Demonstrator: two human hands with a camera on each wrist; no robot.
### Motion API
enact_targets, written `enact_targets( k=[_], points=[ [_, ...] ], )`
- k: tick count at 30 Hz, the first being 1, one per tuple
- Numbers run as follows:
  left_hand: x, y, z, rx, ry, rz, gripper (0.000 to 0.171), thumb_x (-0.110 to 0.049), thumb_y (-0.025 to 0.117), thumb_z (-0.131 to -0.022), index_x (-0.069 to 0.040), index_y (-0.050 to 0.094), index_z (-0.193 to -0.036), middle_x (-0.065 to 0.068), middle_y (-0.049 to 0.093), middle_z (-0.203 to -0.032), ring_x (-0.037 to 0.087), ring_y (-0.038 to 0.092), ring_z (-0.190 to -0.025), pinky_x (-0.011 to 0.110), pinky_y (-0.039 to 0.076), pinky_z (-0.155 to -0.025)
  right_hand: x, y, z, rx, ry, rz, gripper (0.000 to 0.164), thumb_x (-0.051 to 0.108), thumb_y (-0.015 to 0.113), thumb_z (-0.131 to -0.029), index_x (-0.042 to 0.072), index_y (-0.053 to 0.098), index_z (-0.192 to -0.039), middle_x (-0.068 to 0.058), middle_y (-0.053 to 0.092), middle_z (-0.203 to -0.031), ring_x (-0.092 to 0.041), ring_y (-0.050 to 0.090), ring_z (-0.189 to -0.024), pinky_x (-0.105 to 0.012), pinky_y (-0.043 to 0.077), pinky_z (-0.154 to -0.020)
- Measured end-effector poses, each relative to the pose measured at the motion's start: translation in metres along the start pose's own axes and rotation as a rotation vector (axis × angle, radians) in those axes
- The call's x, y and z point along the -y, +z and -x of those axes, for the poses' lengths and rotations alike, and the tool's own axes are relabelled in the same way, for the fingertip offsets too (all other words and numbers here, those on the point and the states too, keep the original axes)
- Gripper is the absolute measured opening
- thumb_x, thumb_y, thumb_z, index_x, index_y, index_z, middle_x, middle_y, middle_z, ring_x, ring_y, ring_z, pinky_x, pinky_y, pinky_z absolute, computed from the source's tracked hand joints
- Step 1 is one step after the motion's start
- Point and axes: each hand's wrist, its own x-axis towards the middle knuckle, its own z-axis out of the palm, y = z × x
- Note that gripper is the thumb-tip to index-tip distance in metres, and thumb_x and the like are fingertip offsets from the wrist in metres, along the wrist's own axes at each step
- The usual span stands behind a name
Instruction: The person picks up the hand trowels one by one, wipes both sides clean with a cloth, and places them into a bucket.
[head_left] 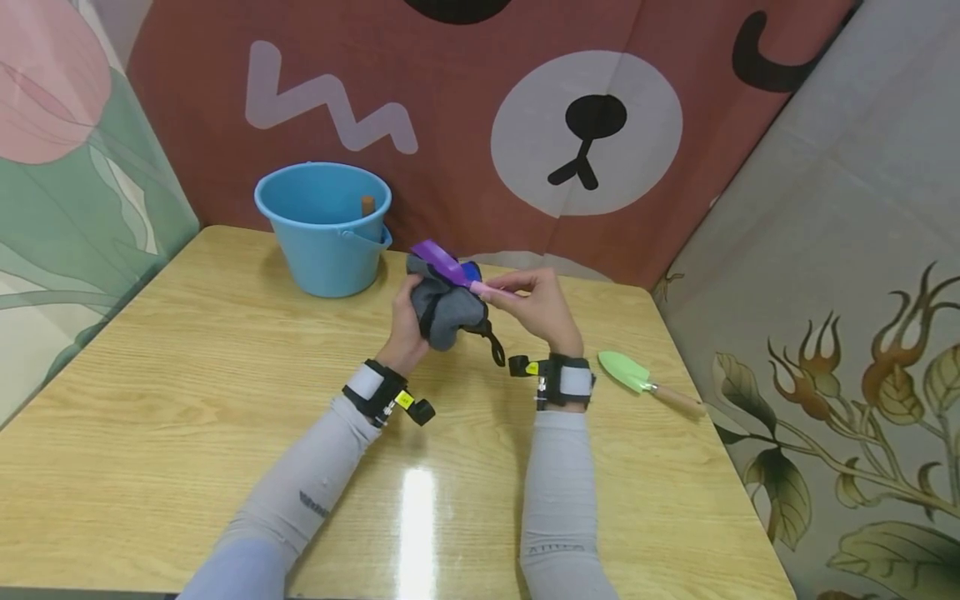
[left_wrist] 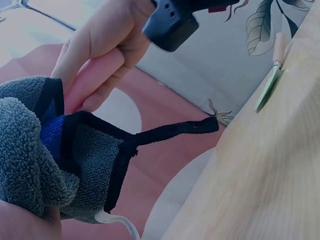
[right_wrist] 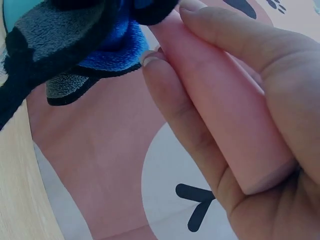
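A grey and blue cloth (head_left: 452,315) with black edging and a hanging loop lies bunched in my left hand (head_left: 405,332), which grips it from the left. Across the top of the cloth is the purple blade of a small trowel (head_left: 442,262). Its pink handle (right_wrist: 225,105) is pinched between the thumb and fingers of my right hand (head_left: 542,310). Folds of cloth wrap around the trowel near the handle, with blue inner fabric (left_wrist: 51,137) showing. Part of the blade is hidden from the wrist views. Both hands are raised above the table.
A blue bucket (head_left: 330,258) stands at the back left, with a brown handle end (head_left: 367,205) showing inside. On the right of the table (head_left: 150,417) lies a green trowel (head_left: 626,371) with a wooden handle. Printed curtains hang behind and to the sides.
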Motion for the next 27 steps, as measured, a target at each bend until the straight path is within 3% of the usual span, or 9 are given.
enact_targets(
  k=[8, 17, 27],
  points=[
    [-0.009, -0.002, -0.002, -0.034, 0.057, -0.01, 0.03, -0.029, 0.034, -0.099, -0.018, 0.056, -0.117, -0.004, 0.058, -0.117, 0.011, 0.053, -0.108, 0.024, 0.042, -0.1, 0.003, 0.0, 0.002, 0.039, -0.002, -0.015, 0.02, 0.013, 0.081, -0.087, -0.001, 0.08, -0.101, -0.015, 0.077, -0.098, -0.023, 0.072, -0.087, -0.037, 0.058, -0.079],
    [-0.019, -0.008, -0.006, -0.066, 0.075, 0.066, 0.03, -0.029, 0.038, -0.099, -0.016, 0.056, -0.119, -0.002, 0.058, -0.12, 0.011, 0.054, -0.109, 0.023, 0.041, -0.101, 0.004, 0.0, 0.003, 0.056, 0.019, 0.002, 0.021, 0.012, 0.081, -0.087, -0.002, 0.079, -0.103, -0.012, 0.078, -0.098, -0.023, 0.071, -0.088, -0.036, 0.056, -0.08],
    [-0.031, -0.014, -0.008, -0.079, 0.128, 0.041, 0.03, -0.031, 0.042, -0.099, -0.016, 0.054, -0.123, -0.001, 0.057, -0.124, 0.013, 0.053, -0.113, 0.024, 0.043, -0.101, 0.007, -0.002, 0.004, 0.075, 0.013, 0.032, 0.02, 0.01, 0.081, -0.086, -0.001, 0.079, -0.104, -0.015, 0.077, -0.102, -0.023, 0.069, -0.094, -0.036, 0.055, -0.079]
  ],
)
